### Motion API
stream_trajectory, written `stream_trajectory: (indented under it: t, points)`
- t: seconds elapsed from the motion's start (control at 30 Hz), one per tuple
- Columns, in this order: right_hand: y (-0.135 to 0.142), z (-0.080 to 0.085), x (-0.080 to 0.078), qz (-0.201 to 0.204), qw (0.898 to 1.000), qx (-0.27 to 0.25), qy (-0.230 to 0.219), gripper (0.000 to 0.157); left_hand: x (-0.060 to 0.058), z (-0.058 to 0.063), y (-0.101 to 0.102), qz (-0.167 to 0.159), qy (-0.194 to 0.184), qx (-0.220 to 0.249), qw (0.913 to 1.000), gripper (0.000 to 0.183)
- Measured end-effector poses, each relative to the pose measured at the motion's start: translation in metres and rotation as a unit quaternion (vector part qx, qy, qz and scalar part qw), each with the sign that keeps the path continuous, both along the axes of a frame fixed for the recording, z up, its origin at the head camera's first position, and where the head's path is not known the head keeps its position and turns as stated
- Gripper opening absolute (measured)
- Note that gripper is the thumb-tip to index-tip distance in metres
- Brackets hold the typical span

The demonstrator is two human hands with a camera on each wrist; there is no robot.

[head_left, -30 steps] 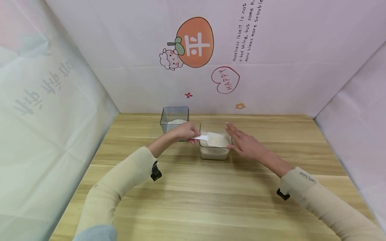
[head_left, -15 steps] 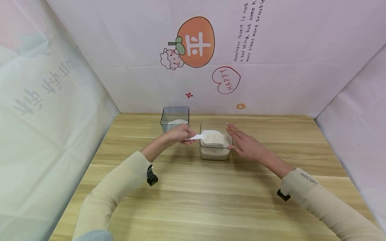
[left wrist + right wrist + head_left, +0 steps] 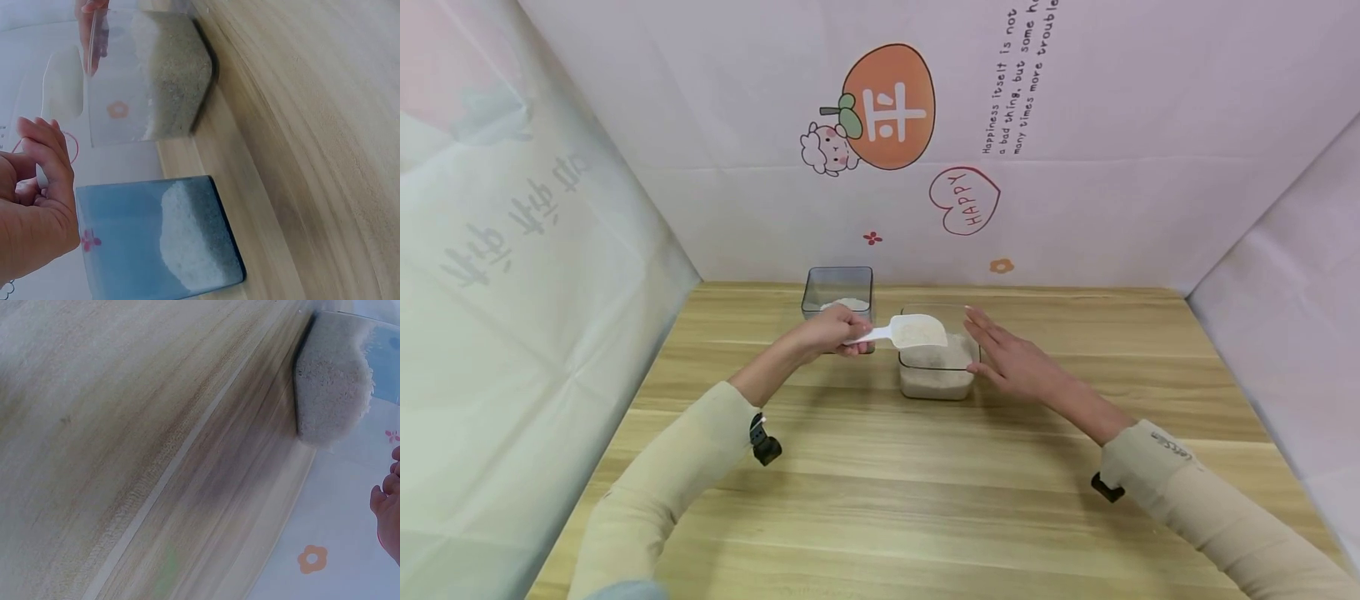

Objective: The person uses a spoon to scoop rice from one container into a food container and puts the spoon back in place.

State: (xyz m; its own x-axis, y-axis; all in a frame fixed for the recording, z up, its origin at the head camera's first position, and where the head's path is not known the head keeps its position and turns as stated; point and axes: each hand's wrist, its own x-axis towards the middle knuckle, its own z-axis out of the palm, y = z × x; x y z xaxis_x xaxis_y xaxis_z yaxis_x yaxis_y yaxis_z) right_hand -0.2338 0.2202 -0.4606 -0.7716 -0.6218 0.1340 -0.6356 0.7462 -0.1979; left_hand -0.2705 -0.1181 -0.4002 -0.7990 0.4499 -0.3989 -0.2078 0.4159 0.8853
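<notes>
My left hand (image 3: 831,330) grips the handle of a white plastic scoop (image 3: 917,331), its bowl holding pale rice-like grains. The scoop is raised above the left part of a clear square container (image 3: 934,385), in which a bed of the same grains (image 3: 181,75) lies. At that container's right side, my right hand (image 3: 1013,360) touches the rim with straight fingers. Behind the left hand stands a bluish transparent container (image 3: 838,280) with white grains (image 3: 187,237) at its bottom; the hand hides part of it in the head view.
Both containers stand near the back edge of a wooden table (image 3: 880,500). A printed white cloth wall (image 3: 737,208) rises right behind them, with more cloth at both sides. A dark strap device (image 3: 765,446) hangs at the left wrist.
My left hand has drawn the scoop up out of the grains and leftward, over the clear container's left part. The right hand has stayed at the rim.
</notes>
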Motion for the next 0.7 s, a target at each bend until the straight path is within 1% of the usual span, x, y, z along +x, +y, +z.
stream_trajectory:
  t: [0.1, 0.2, 0.33, 0.5, 0.7]
  points:
    - [0.001, -0.001, -0.001, 0.002, 1.0, -0.002, 0.006, 0.074, 0.0, 0.005, -0.007, 0.011, 0.0, 0.003, 0.9999, 0.031]
    - [0.001, -0.001, -0.001, 0.002, 1.0, -0.001, 0.007, 0.074, 0.0, 0.011, -0.017, 0.016, 0.015, 0.001, 0.9998, 0.033]
    - [0.0, 0.0, -0.001, 0.002, 1.0, -0.001, 0.004, 0.075, -0.001, 0.023, -0.033, 0.013, 0.034, -0.002, 0.9993, 0.034]
    - [0.0, 0.001, -0.001, 0.004, 1.0, 0.0, 0.003, 0.074, -0.003, 0.038, -0.053, 0.016, 0.042, 0.001, 0.999, 0.036]
    - [0.0, 0.002, 0.0, 0.003, 1.0, 0.003, 0.001, 0.074, -0.006, 0.047, -0.076, 0.03, 0.062, -0.016, 0.9975, 0.034]
